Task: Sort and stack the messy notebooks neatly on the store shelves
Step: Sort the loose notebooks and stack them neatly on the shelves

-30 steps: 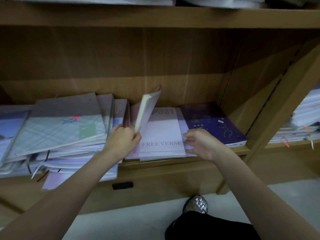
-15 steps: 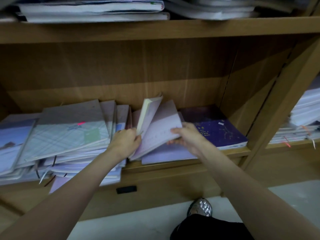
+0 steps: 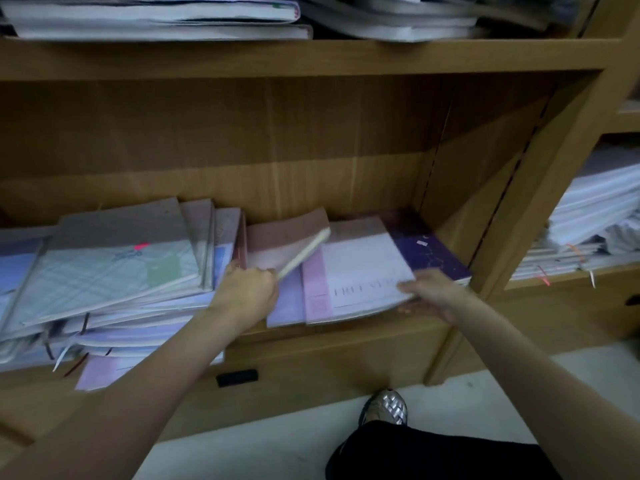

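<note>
On the wooden shelf (image 3: 346, 336) we list: a slumped, untidy pile of notebooks (image 3: 114, 271) at left, overhanging the front edge; a brown-covered notebook (image 3: 291, 242), tilted up on its edge, which our left hand (image 3: 247, 289) grasps at its lower corner; a white and pink notebook (image 3: 356, 275) with faint lettering, lying flat just right of it on a lilac one (image 3: 285, 299); our right hand (image 3: 429, 294), fingers loosely extended, resting on the white notebook's near right corner, though blur hides whether it grips; a dark purple notebook (image 3: 433, 252) beneath, against the shelf's right wall. Below, a silver shoe (image 3: 384, 407) on the floor.
</note>
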Demonstrator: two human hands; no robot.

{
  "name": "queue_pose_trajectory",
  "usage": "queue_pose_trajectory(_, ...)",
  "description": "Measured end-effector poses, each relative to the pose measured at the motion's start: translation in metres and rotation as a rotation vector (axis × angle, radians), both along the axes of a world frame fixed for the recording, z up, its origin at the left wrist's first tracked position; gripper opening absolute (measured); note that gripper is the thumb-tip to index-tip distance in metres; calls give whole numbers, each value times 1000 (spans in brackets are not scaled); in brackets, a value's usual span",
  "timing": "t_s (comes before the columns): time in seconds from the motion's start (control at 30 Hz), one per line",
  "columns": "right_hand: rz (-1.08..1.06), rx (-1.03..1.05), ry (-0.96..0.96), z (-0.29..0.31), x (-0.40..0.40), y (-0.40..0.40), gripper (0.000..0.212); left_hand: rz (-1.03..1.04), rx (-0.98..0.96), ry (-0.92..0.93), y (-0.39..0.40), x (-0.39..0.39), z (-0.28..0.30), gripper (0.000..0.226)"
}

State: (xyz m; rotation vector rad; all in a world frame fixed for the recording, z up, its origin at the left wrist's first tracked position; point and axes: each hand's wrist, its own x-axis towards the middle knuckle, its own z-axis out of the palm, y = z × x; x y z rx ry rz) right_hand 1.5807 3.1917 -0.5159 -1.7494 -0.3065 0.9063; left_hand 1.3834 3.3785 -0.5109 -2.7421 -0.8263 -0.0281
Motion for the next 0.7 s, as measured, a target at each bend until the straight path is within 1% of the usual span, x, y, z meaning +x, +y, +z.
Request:
queue_pose_trajectory(0.03, -15, -43, 25, -10, -3, -5, 27, -15, 38, 53, -4, -1, -4, 28)
queue_pose_trajectory(0.1, -78, -39, 62, -22, -4, -10, 26, -45, 75, 123, -10, -4, -9, 29)
queue_pose_trajectory(0.17, -136, -43, 23, -25, 0, -7, 23, -86, 109, 178, -13, -6, -12, 34)
queue_pose_trajectory(0.23, -142, -71, -55, -25, 3, 0, 19, -96, 128, 208, -14, -4, -17, 43)
queue_pose_trajectory(0.3, -106, -125, -122, -24, 4, 5, 15, -59, 74, 216, -13, 1, -22, 57)
queue_pose_trajectory(0.4, -12, -210, -223, -24, 5, 5, 18, -37, -19, 194, -9, 8, -30, 73)
queue_pose_trajectory(0.43, 6, -204, -272, -25, 6, 4, 20, -31, -37, 181, -6, 9, -33, 76)
queue_pose_trajectory(0.5, -2, -86, -321, -27, 9, 0, 26, -38, -46, 157, -1, 10, -36, 79)
queue_pose_trajectory(0.6, 7, 126, -209, -29, 10, 0, 19, -73, -64, 136, 8, 10, -31, 76)
queue_pose_trajectory(0.63, 19, 162, -132, -29, 11, 2, 19, -71, -105, 134, 13, 9, -28, 75)
queue_pose_trajectory(0.7, 11, 224, 27, -32, 11, 9, 26, -56, -211, 119, 23, 6, -25, 74)
